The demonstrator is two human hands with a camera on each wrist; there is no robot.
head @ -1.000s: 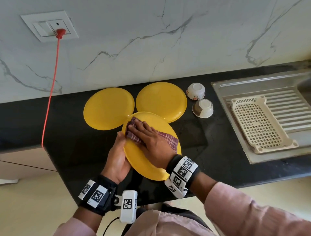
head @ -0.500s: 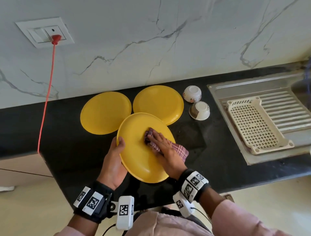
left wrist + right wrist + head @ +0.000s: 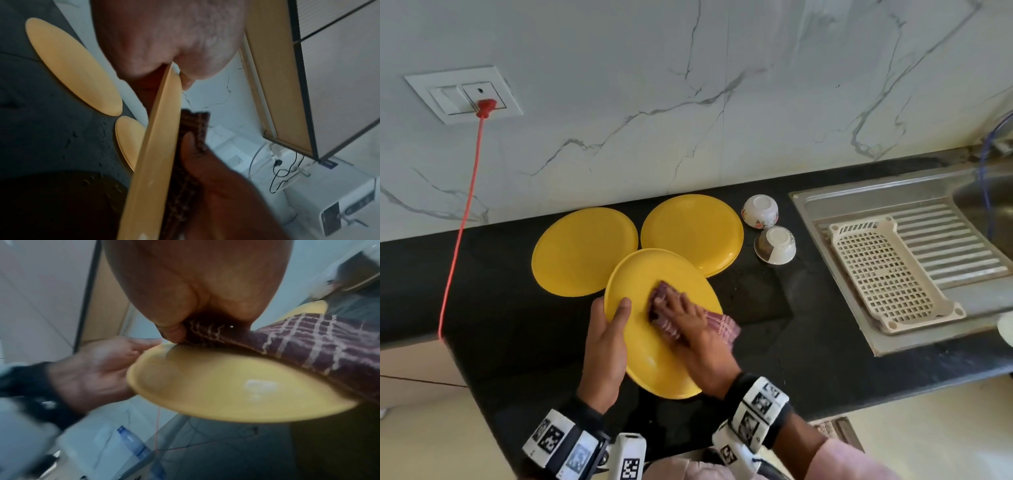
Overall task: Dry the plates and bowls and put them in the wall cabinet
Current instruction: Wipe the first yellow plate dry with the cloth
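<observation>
My left hand [image 3: 606, 339] grips the left rim of a yellow plate [image 3: 654, 363], thumb on its upper face, and holds it tilted over the front of the black counter [image 3: 517, 325]. My right hand [image 3: 688, 318] lies flat on a maroon checked cloth [image 3: 722, 327] and presses it against the middle of the plate. In the right wrist view the cloth [image 3: 308, 345] drapes over the plate [image 3: 216, 386]. Two more yellow plates [image 3: 582, 250] [image 3: 691, 229] lie on the counter behind. Two small white bowls [image 3: 760, 210] [image 3: 775, 245] sit upside down beside them.
A cream plastic drainer rack [image 3: 883, 277] sits on the steel sink drainboard [image 3: 962, 246] at the right. A red cord [image 3: 460, 233] hangs from the wall socket [image 3: 464, 94] down past the counter's left end. The left wrist view shows a wall cabinet [image 3: 277, 81] overhead.
My right hand has wiped the cloth from the plate's upper left edge to its middle. My left thumb has come onto the plate's face.
</observation>
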